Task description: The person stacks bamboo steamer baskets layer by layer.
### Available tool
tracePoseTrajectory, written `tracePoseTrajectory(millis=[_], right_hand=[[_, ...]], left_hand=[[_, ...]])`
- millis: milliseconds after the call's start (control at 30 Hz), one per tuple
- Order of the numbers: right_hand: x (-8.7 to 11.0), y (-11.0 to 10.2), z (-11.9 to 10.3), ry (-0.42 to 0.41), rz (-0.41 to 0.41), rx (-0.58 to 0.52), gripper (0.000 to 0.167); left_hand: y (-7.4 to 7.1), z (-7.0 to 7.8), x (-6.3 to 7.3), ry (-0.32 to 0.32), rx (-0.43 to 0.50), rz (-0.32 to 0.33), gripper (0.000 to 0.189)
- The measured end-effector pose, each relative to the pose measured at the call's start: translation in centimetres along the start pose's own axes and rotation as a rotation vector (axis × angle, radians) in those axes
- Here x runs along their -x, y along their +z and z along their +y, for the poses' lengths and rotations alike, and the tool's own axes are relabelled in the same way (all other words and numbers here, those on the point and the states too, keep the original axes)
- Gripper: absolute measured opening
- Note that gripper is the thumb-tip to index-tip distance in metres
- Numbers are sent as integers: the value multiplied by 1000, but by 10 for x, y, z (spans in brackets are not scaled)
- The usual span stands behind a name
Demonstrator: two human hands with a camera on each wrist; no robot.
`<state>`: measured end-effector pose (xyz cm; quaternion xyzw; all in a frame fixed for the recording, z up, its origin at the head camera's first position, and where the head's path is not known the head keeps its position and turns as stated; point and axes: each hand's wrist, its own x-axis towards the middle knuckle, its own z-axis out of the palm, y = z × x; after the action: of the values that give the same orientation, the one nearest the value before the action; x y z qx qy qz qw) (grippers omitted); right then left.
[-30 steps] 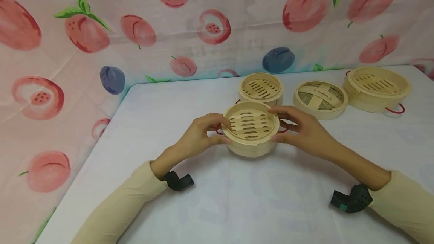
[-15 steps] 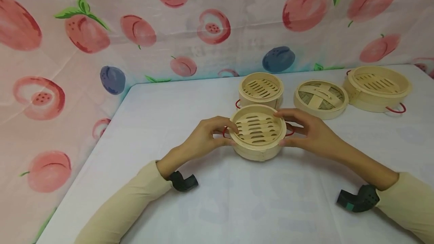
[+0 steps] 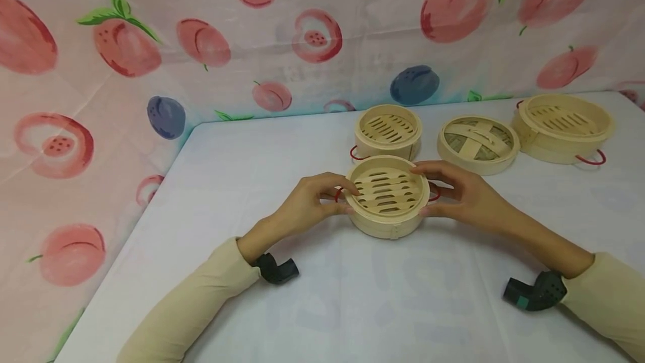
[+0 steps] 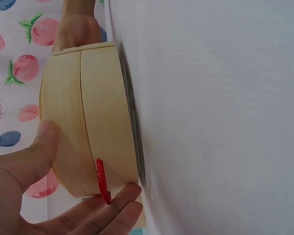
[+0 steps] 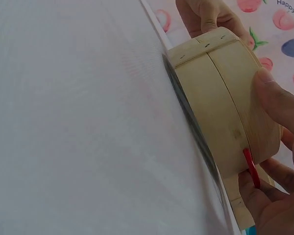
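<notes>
Both hands grip a small round bamboo steamer basket from opposite sides, close over the white table. Its slatted base shows inside the rim, and red cord handles stick out at its sides. My left hand hooks its fingers over the left rim, with the thumb against the outer wall. On the right side, my right hand has a finger at the rim and its thumb on the wall. A second small steamer basket stands just behind, partly covered by the held one in the head view.
A bamboo steamer lid with a woven top lies behind my right hand. Farther right stands a larger steamer basket with red handles. A fruit-print cloth hangs behind the white table.
The held steamer basket has moved a little to the right, together with both hands. Both hands keep their grip. The other baskets and the lid have stayed in place.
</notes>
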<state>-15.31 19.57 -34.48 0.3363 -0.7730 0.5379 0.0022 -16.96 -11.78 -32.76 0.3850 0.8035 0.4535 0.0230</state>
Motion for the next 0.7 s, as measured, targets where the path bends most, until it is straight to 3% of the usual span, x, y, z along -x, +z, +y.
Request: tracePoseTrajectory(millis=[700], right_hand=[[3, -2, 10, -14, 8, -43, 70]], left_hand=[[6, -6, -3, 1, 22, 12, 27]])
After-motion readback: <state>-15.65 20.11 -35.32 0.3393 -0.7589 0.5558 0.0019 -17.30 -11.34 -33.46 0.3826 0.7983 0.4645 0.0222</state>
